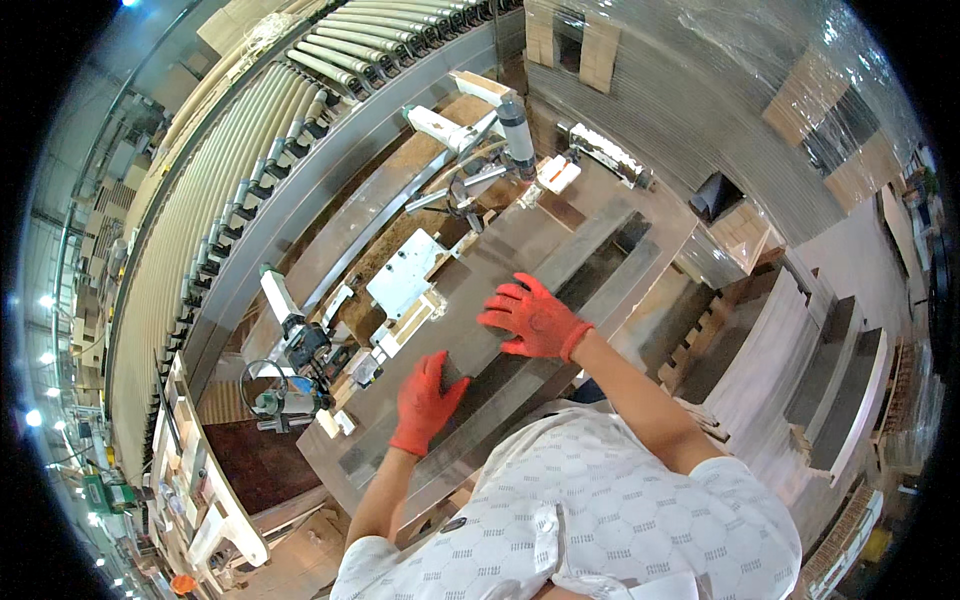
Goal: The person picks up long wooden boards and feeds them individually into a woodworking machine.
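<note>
Patt. shirt [620, 500], red-gloved hands [534, 320], flat brn board [462, 325]

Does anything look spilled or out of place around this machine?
Possibly: loose brown debris, like sawdust, is scattered behind the white plate, ahead of your left hand. It looks spilled because it lies in uneven patches, though that may be ordinary here.
</note>
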`<action>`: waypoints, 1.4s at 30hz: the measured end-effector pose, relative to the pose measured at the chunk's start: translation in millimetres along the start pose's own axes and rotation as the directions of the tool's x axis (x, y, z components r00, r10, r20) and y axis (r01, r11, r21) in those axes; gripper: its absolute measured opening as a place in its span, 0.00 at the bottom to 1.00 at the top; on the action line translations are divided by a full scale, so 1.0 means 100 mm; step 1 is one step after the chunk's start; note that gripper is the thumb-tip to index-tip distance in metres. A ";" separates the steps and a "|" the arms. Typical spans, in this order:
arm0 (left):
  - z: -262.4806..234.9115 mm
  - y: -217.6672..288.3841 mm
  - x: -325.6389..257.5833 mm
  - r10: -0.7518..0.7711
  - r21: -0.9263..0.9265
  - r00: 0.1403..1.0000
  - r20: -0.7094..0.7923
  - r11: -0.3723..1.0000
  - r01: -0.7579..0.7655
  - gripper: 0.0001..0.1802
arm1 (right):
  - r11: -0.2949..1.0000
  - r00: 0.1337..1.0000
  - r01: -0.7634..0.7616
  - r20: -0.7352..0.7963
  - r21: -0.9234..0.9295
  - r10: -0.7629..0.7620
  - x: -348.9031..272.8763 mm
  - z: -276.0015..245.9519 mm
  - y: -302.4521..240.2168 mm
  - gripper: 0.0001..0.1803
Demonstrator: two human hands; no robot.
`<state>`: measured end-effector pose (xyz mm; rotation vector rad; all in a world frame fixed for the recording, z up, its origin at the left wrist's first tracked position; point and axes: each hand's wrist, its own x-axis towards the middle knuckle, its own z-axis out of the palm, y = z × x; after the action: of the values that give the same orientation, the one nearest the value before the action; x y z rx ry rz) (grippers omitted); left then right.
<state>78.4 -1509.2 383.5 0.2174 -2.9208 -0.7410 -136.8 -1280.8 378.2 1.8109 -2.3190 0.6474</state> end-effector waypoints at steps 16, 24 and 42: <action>0.71 -1.69 0.66 -0.134 0.343 0.955 -0.263 0.913 0.222 0.29 | 0.946 0.961 -0.277 0.026 0.171 0.277 -0.62 0.23 -0.10 0.29; 0.77 -1.85 0.81 -0.178 0.195 0.961 -0.212 0.956 0.220 0.30 | 0.950 0.968 -0.249 0.024 0.187 0.249 -0.58 0.24 -0.12 0.27; 0.86 -1.44 1.40 -0.143 0.167 0.984 -0.108 0.973 0.160 0.31 | 0.997 0.909 -0.052 0.417 0.054 0.025 -0.55 0.18 -0.21 0.40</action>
<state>-56.4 -1618.5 250.5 0.4840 -2.9015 -0.4759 -98.9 -1242.8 347.4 2.1127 -2.6257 0.3665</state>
